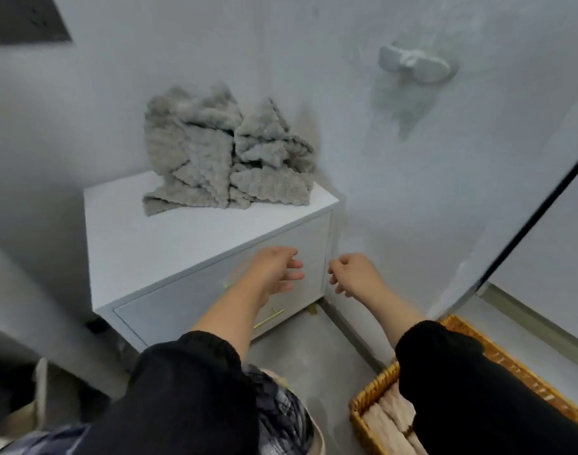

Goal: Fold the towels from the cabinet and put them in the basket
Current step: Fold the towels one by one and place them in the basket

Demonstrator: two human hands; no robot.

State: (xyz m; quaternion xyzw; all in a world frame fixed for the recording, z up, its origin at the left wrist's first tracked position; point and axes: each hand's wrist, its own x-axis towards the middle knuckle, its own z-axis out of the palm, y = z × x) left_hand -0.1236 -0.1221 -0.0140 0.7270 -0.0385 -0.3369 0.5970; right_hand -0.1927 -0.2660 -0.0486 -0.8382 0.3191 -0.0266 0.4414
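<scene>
Head view: both hands are raised in front of the cabinet (pixel 156 244), short of the grey towels (pixel 226 159), which lie in a crumpled heap towards the back of its top, against the wall. The left hand (pixel 274 269) has its fingers loosely extended. The right hand (pixel 353 274) has its fingers lightly curled. Each grip is slack and holds nothing. The basket (pixel 373 387) stands on the floor at the lower right, with folded beige towels (pixel 389 418) already in it.

Judgement: the step in hand is fetching the next towel from the heap.
- Lift one towel only, by an upper corner or edge, so the others are not dragged off the cabinet.
- Find two neighbouring corners before folding, because the thick, ribbed pile will bulk up if the edges are not matched.
- Fold on the bare front part of the cabinet top and size the result to fit beside the folded beige towels.

Limits of view:
- The number of towels in the heap cannot be counted.
- The right sleeve covers much of the basket, so the room left inside is unknown.
- The drawers are closed, so their contents cannot be seen.
- The frame is blurred, most heavily at the left edge.
</scene>
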